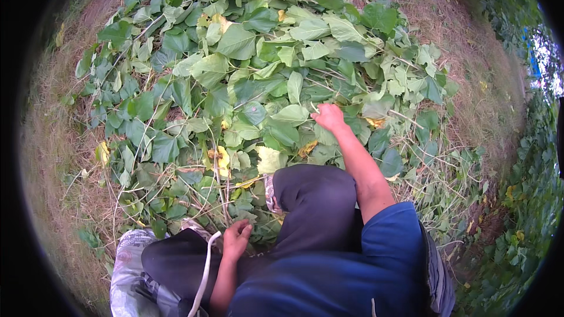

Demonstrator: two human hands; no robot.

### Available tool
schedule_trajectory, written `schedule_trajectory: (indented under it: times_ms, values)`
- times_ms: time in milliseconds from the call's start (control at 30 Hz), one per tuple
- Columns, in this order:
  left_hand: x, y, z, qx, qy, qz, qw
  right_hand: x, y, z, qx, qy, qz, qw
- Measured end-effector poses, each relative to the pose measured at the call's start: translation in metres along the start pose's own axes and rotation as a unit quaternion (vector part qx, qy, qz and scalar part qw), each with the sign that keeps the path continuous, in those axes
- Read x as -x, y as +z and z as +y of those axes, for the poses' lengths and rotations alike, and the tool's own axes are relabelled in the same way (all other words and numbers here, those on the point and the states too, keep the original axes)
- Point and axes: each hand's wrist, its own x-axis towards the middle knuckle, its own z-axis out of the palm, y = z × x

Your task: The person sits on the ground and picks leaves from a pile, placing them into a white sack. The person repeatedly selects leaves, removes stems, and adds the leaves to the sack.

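Observation:
A wide heap of cut leafy branches (238,42) with broad green leaves covers the ground before me. My right hand (328,116) reaches over the heap's middle, its fingers closed on a thin green leaf stalk (314,107). Near my left knee, my left hand (237,238) is held low with its fingers curled; whether it grips anything does not show. Bare thin stems (219,180) run up from just beyond its fingers. A pale, bent cord or peeled stem (204,275) lies beside my left forearm.
A whitish printed plastic sack (132,273) sits at my left side. Stripped stalks (434,178) are scattered to the right of my knee. Dry grass (66,141) surrounds the heap, and leafy plants (533,176) stand along the right edge. Some leaves are yellow.

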Motion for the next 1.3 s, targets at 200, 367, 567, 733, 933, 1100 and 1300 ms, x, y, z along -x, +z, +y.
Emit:
schedule_trajectory:
  times_ms: [200,367,567,733,933,1100,1300]
  values:
    - [0.011,0.007,0.002,-0.004,0.033,-0.012,0.999,0.072,0.037,-0.02,-0.143,-0.116,0.069,0.98]
    - [0.025,-0.001,0.011,0.014,0.046,0.007,0.999,0.111,-0.043,-0.065,-0.438,-0.209,0.197,0.852]
    - [0.024,-0.002,-0.008,0.048,0.075,0.021,0.996,0.14,-0.065,-0.075,-0.525,-0.276,0.045,0.804]
    - [0.03,0.006,-0.003,0.049,0.067,0.0,0.997,0.154,-0.069,-0.039,-0.482,-0.241,0.122,0.834]
    - [0.023,0.006,-0.008,0.066,0.061,0.017,0.996,0.214,-0.039,-0.001,-0.364,-0.127,0.127,0.914]
    - [0.025,0.006,-0.008,0.056,0.058,0.006,0.997,0.226,0.059,0.014,-0.291,-0.079,0.335,0.893]
    - [0.028,0.004,-0.008,0.039,0.028,0.011,0.999,0.266,0.079,0.045,-0.316,-0.015,0.303,0.899]
